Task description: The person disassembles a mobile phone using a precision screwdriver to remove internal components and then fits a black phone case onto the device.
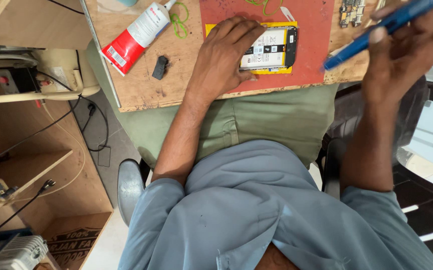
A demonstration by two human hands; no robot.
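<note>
Head view: left hand lies flat on an opened phone on a red mat near the table front edge; right hand grips a blue tool. A glue tube lies toward the table's left edge.

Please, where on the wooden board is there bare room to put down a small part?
Bare wood lies below the white-and-red tube, around the small black piece, toward the board's near edge. The red mat is crowded: left hand on the opened phone.

Left hand lies palm down, fingers spread forward, while right hand is raised, its grip closed
</note>
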